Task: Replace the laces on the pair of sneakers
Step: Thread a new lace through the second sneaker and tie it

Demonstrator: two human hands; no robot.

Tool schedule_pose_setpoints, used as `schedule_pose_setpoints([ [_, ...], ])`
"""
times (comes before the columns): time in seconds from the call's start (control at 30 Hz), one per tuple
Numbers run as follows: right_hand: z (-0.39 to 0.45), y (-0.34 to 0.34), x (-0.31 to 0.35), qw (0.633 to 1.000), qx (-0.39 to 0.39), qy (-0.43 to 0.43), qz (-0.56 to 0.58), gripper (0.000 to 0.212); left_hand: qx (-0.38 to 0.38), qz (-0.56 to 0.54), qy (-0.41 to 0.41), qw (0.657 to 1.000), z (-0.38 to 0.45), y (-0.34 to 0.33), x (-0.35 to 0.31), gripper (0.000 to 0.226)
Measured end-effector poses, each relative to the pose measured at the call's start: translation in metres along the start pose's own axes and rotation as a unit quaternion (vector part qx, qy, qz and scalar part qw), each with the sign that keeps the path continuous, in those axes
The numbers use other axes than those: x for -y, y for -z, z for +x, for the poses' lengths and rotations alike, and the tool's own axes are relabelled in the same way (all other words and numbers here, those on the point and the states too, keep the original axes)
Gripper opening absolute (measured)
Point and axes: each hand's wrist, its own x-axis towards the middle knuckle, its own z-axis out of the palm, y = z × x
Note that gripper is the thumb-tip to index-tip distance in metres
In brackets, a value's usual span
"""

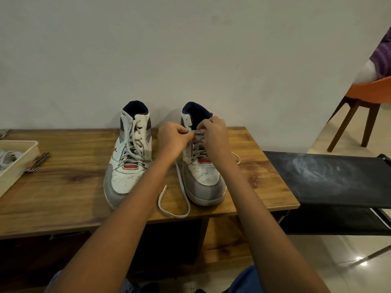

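Two white and grey high-top sneakers stand side by side on a wooden table (63, 187), toes toward me. The left sneaker (129, 157) is laced to the top with a grey lace. Both hands are at the upper eyelets of the right sneaker (203, 176). My left hand (173, 140) pinches its white lace (179, 199) near the tongue. My right hand (213, 134) pinches the lace from the other side. One loose lace end loops over the table in front of the shoe; another end (237, 158) lies to its right.
A beige tray (23, 159) holding pale laces sits at the table's left edge, with a small metal tool (39, 160) beside it. A black fabric rack (328, 178) stands right of the table. An orange chair (364, 98) is at the far right. A wall runs behind.
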Motion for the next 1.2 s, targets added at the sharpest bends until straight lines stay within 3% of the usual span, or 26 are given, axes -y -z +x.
schedule_pose_setpoints([
  [0.2,-0.005,-0.007,0.004,0.999,-0.020,0.033,-0.026,0.010,0.062,-0.110,0.067,0.990,0.006,0.007,0.010,0.006],
  [0.43,-0.004,-0.004,0.004,0.992,-0.031,-0.044,0.118,0.011,0.077,-0.125,0.072,0.987,0.008,0.008,0.010,0.021],
  [0.6,-0.004,-0.007,0.005,0.992,-0.024,-0.057,0.107,0.011,0.087,-0.127,0.060,0.986,0.007,0.011,0.008,0.022],
  [0.7,-0.004,-0.010,0.003,0.991,-0.018,-0.066,0.114,0.010,0.107,-0.204,0.099,0.968,0.004,0.014,0.008,0.024],
  [0.8,-0.006,-0.011,0.004,0.990,-0.009,-0.052,0.129,0.016,0.076,-0.229,0.133,0.961,0.004,0.008,0.010,0.021],
  [0.93,-0.007,-0.007,0.000,0.996,0.013,-0.035,0.085,0.022,0.006,-0.215,0.121,0.969,0.005,-0.003,0.008,0.008],
  [1.03,-0.010,-0.005,-0.004,0.994,-0.016,-0.038,0.100,0.020,-0.039,-0.218,0.127,0.967,0.006,-0.007,0.003,0.008],
  [1.1,-0.013,-0.003,-0.004,0.989,-0.048,-0.045,0.131,0.024,-0.082,-0.317,0.158,0.932,0.008,-0.003,-0.006,0.017],
  [1.17,-0.013,0.001,-0.005,0.989,-0.069,-0.047,0.120,0.032,-0.119,-0.473,0.179,0.854,0.011,0.007,-0.016,0.024],
  [1.2,-0.013,0.003,-0.007,0.992,-0.074,-0.046,0.096,0.033,-0.128,-0.494,0.171,0.843,0.013,0.013,-0.018,0.026],
])
